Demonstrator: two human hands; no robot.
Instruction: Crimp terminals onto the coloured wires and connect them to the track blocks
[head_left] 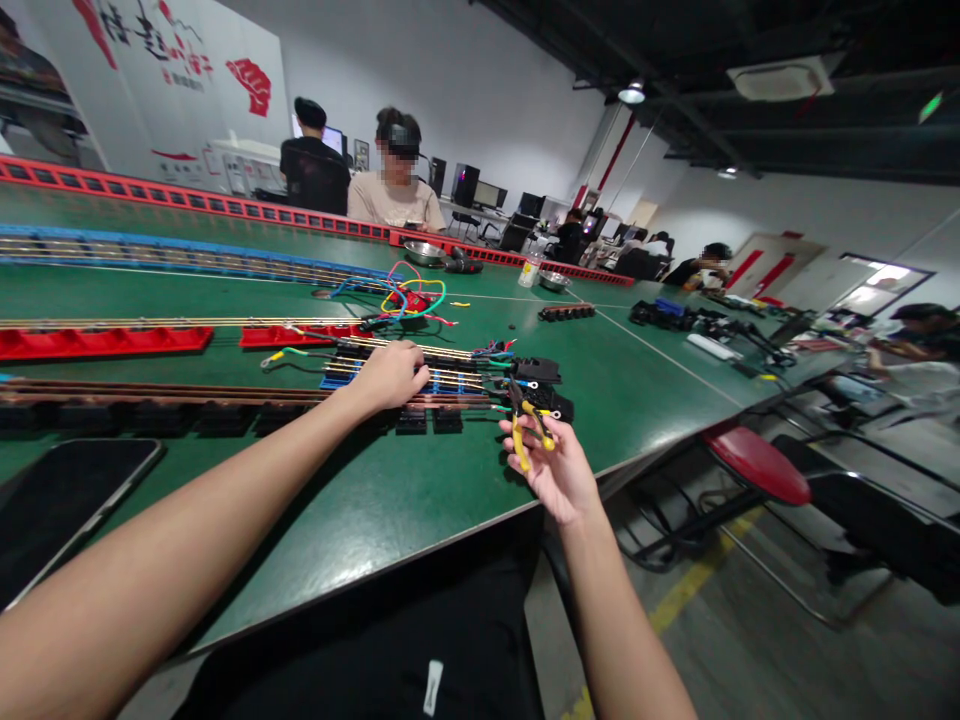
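Note:
Yellow-handled pliers point(521, 435) rest in my right hand point(555, 470), whose fingers curl round the handles. Their dark jaws point away from me, near wire ends with ring terminals beside black connector blocks point(537, 370). My left hand point(391, 376) lies palm down on a bundle of long metal rods point(450, 378) set in blue and black holders; its fingers are bent over the rods, and their undersides are hidden. A green wire with a ring terminal point(281, 357) sticks out left of that hand.
A phone point(75, 500) lies at the left on the green table point(375, 520). Behind the rods are red trays point(105, 343), a blue rail point(187, 252), coloured wires point(412, 300) and a metal bowl point(424, 253). A person point(396, 190) sits opposite. A red stool point(757, 463) stands right.

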